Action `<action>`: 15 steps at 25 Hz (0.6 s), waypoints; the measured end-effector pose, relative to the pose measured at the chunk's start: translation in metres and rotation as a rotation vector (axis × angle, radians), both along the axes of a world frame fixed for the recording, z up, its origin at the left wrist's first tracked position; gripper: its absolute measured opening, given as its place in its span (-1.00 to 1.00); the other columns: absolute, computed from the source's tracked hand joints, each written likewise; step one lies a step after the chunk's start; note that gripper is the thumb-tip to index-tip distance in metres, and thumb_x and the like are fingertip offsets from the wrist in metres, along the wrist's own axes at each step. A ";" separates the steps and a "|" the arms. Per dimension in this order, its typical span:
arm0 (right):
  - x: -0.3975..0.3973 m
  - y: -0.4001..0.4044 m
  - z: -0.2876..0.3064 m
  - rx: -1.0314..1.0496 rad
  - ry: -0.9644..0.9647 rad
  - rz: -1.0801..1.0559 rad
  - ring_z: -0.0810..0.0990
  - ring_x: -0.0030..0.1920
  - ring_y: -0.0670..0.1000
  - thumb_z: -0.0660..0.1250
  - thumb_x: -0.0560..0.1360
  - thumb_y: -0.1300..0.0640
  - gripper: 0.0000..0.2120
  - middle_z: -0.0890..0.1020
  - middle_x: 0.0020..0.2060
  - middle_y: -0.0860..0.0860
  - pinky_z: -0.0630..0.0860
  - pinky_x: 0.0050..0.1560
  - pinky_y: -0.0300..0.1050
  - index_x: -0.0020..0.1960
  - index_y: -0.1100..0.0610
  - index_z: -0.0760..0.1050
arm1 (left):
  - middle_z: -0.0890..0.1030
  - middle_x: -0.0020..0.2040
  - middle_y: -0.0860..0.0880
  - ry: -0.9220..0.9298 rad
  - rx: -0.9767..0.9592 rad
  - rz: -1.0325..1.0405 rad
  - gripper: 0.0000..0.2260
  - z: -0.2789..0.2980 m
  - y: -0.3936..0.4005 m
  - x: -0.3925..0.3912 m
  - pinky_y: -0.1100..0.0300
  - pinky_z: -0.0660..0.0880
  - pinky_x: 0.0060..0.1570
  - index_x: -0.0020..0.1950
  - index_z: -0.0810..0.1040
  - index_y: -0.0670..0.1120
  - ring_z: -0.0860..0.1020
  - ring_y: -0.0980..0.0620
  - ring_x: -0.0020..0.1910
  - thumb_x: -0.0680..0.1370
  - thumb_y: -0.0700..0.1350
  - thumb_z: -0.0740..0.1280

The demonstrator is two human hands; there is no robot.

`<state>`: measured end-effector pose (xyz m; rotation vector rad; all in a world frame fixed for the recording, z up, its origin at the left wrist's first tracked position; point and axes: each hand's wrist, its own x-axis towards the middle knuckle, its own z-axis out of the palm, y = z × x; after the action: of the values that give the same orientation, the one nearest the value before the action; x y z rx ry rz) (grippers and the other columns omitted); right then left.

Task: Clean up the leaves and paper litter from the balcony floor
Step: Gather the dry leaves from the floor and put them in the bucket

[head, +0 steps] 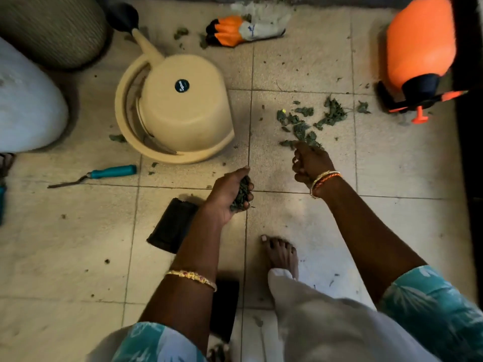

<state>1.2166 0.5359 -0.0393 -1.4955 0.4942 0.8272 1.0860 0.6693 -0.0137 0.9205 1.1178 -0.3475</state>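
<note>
A scatter of dark green leaves point(311, 121) lies on the beige tiled floor point(78, 231), right of centre. My right hand point(307, 163) reaches into the near edge of that scatter, fingers curled and pinching leaves. My left hand point(230, 193) hovers palm-up over the floor nearer to me, cupped around a handful of gathered leaves point(241, 194). More leaf bits point(180, 33) lie at the far side near a glove, and small crumbs dot the tiles. No paper litter stands out clearly.
A beige watering can point(177, 108) lies on its side at the left. An orange sprayer point(418, 53) stands far right, a glove point(243, 28) at the back, a teal-handled tool point(104, 173) left, a black pot point(172, 226) by my left wrist, my bare foot point(281, 254) below.
</note>
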 end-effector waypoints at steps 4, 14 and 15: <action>-0.029 -0.005 0.144 0.199 0.291 0.000 0.17 -0.64 -0.12 0.15 0.58 0.04 -0.55 0.24 -0.63 -0.08 0.06 -0.65 -0.43 -0.47 0.05 0.25 | 0.48 -0.43 0.02 0.005 -0.030 0.071 -0.76 0.137 -0.004 -0.022 0.33 0.30 -0.59 -0.25 0.41 -0.04 0.40 0.08 -0.50 0.58 0.00 0.29; -0.211 -0.053 0.484 0.689 0.451 -0.310 0.30 -0.63 -0.13 0.17 0.41 0.09 -0.65 0.40 -0.57 -0.07 0.18 -0.69 -0.38 -0.54 0.09 0.38 | 0.48 -0.42 -0.01 0.022 -0.018 0.051 -0.78 0.472 -0.044 -0.159 0.32 0.29 -0.57 -0.20 0.46 -0.08 0.41 0.07 -0.50 0.58 0.00 0.28; -0.229 -0.058 0.504 0.713 0.441 -0.364 0.32 -0.61 -0.11 0.17 0.38 0.11 -0.69 0.41 -0.56 -0.06 0.20 -0.67 -0.38 -0.54 0.10 0.38 | 0.48 -0.43 0.00 0.019 -0.037 0.086 -0.78 0.492 -0.051 -0.178 0.33 0.29 -0.58 -0.19 0.46 -0.08 0.41 0.07 -0.50 0.59 0.00 0.27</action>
<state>0.9875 0.4777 0.4643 -0.5443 0.6810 0.9129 0.9079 0.6181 0.4779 0.8351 1.1611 -0.3066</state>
